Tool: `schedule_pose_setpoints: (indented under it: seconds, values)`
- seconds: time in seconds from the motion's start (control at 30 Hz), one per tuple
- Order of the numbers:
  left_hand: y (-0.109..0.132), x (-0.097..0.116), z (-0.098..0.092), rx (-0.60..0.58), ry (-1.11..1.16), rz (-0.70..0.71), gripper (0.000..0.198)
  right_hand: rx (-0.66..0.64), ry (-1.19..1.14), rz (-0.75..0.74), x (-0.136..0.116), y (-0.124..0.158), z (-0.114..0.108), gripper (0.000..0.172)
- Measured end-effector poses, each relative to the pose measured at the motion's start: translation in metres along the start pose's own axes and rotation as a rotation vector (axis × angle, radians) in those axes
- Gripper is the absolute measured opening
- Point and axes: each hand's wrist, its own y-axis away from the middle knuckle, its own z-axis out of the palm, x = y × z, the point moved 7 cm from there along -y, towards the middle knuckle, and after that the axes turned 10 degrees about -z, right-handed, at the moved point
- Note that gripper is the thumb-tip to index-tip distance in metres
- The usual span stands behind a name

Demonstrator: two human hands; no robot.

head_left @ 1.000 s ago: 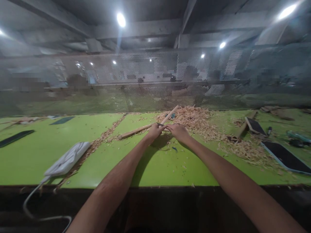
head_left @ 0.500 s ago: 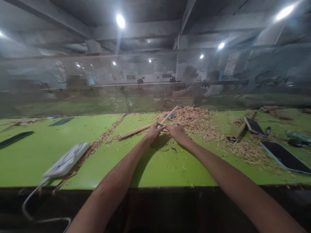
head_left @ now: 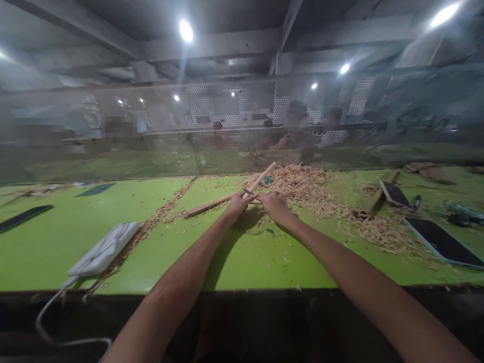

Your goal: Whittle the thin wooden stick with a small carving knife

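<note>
Close together over the green table, my two hands work on a pale wooden stick (head_left: 264, 175). My left hand (head_left: 236, 205) is closed around its lower part, and the stick slants up and away to the right. My right hand (head_left: 275, 205) is closed beside it, fingers against the stick. A thin dark knife blade (head_left: 248, 191) crosses the stick just above the fingers; its handle is hidden, seemingly in my right hand. Under and left of my left hand, a flat wooden strip (head_left: 208, 206) lies on the table.
Wood shavings (head_left: 298, 184) are heaped behind and right of my hands. A white power strip (head_left: 104, 250) with a cable lies left. Phones (head_left: 444, 242) and a thick wooden stick (head_left: 378, 200) lie right. A perforated screen (head_left: 234, 146) borders the table's back, with people beyond.
The stick and the blade have shifted very slightly between my fingers. Both hands stay in nearly the same place, still closed.
</note>
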Motion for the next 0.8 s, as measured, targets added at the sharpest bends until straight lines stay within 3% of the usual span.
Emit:
schedule_pose_setpoints:
  seconds: [0.33, 0.63, 0.8]
  values:
    - [-0.006, -0.005, -0.003, 0.035, 0.014, 0.031, 0.053, -0.027, 0.013, 0.042, -0.009, 0.005, -0.004, 0.053]
    - [-0.002, -0.003, -0.005, 0.178, 0.031, -0.017, 0.064, -0.033, 0.017, 0.093, -0.014, 0.004, -0.004, 0.057]
    - [-0.011, -0.013, 0.003, 0.039, 0.032, -0.007, 0.06, -0.075, -0.012, 0.073, -0.009, 0.004, -0.004, 0.058]
